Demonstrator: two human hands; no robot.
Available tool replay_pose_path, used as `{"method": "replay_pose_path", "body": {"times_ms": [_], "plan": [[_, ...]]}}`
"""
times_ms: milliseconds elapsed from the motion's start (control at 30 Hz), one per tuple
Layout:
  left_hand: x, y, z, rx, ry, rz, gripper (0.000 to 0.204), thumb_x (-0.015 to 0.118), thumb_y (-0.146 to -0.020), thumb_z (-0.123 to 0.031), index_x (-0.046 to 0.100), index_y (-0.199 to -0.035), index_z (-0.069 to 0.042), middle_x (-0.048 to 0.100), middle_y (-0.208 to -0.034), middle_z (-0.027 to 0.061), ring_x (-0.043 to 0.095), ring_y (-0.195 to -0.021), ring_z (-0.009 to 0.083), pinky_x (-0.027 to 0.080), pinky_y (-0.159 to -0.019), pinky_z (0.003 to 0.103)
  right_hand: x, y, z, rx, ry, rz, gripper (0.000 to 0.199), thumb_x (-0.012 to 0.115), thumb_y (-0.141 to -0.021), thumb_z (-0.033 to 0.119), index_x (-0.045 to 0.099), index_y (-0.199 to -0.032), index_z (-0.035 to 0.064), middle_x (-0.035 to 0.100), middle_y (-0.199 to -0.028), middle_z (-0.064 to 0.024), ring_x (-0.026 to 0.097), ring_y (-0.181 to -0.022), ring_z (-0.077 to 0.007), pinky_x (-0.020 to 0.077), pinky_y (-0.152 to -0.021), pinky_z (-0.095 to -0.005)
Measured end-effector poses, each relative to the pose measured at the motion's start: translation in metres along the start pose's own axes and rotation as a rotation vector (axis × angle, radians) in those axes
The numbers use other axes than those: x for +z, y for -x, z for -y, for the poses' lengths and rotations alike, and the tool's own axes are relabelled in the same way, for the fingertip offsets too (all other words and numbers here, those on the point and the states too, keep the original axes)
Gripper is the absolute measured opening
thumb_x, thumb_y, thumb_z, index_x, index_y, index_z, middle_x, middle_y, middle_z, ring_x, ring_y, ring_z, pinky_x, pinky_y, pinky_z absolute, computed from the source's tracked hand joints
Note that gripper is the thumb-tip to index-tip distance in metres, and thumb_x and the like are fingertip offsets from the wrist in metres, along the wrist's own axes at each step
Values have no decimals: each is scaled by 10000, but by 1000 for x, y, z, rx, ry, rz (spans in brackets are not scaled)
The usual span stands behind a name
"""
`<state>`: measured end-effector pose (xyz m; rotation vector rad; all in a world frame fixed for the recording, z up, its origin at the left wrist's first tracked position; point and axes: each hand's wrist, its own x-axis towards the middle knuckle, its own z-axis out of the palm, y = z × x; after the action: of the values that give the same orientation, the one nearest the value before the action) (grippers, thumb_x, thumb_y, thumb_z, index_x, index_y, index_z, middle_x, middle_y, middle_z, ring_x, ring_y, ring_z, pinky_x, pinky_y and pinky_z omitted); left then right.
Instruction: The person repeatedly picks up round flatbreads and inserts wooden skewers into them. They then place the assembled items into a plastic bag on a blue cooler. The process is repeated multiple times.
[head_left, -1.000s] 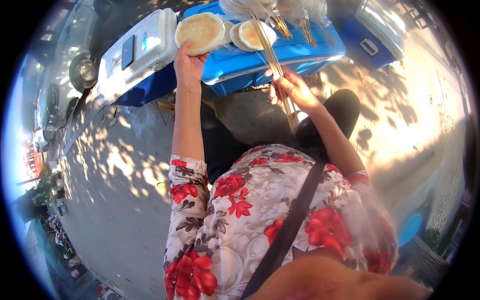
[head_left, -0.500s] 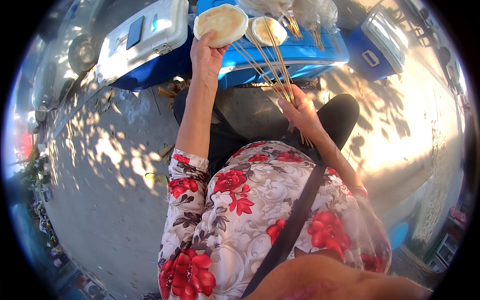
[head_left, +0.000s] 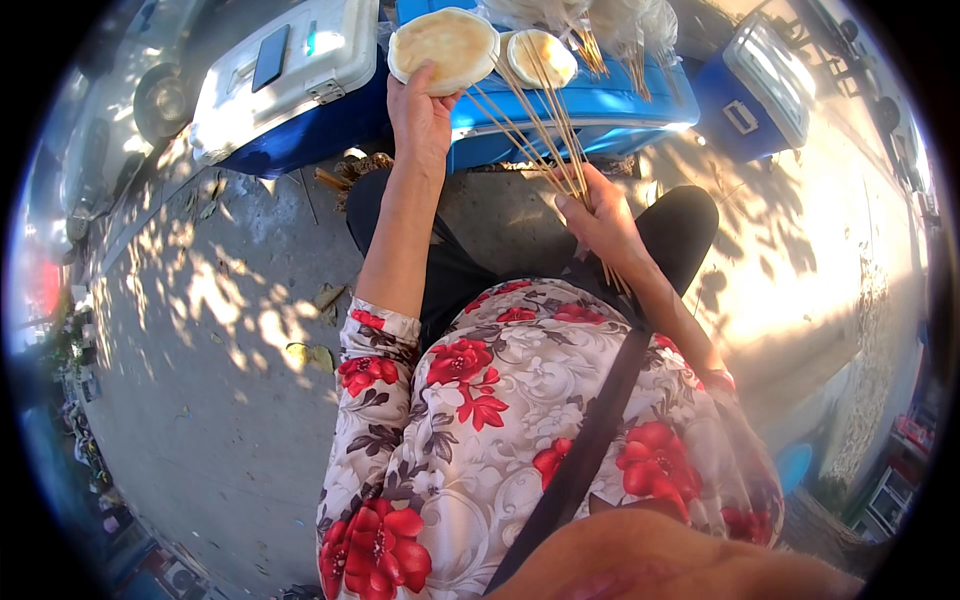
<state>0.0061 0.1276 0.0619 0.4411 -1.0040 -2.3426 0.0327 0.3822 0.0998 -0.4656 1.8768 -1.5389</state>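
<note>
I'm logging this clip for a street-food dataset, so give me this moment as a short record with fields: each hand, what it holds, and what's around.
left hand: the left hand grips a round flat bread by its near edge, raised over the blue cooler
right hand: the right hand clasps a bundle of thin wooden skewers, fanned up and to the left
nearby: second round bread on the blue cooler; white-lidded cooler to the left; another blue cooler to the right
ground: concrete pavement in dappled shade

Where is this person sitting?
Probably outdoors at a street food stall. Sunlit pavement lies underfoot, blue coolers stand in front, the left hand holds a flatbread, and the right hand holds skewers.
</note>
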Motion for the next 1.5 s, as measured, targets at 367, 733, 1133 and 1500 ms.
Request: {"method": "replay_pose_path", "body": {"times_ms": [367,733,1133,1500], "plan": [[29,33,31,32,-5,-53,428,505,-860,-35,374,-1267,-69,488,-1232,127,548,-1083,289,521,-817,428,-1,-28,-26,-178,-137,-11,195,547,-878,134,509,-1034,25,473,-680,28,407,-577,-29,347,-503,-207],[15,18,24,-141,-9,-34,379,506,-904,-144,431,-1256,-27,538,-1200,107,540,-1098,239,449,-932,410,-9,-23,-34,-194,62,-29,255,535,-881,152,549,-1092,10,503,-720,-3,426,-652,-66,380,-588,-250],[28,42,38,-168,-32,-1,379,533,-902,-164,442,-1256,-67,555,-1162,71,556,-1053,184,476,-873,345,-2,-45,-31,-283,78,-70,283,533,-884,151,523,-1129,8,511,-695,-18,454,-610,-77,394,-549,-256],[18,31,29,-151,19,-16,387,514,-907,-155,427,-1263,-29,545,-1184,102,547,-1083,244,460,-919,401,-4,-36,-23,-226,55,-37,247,489,-946,218,557,-1065,12,425,-588,41,385,-504,-36,318,-456,-204]]}}
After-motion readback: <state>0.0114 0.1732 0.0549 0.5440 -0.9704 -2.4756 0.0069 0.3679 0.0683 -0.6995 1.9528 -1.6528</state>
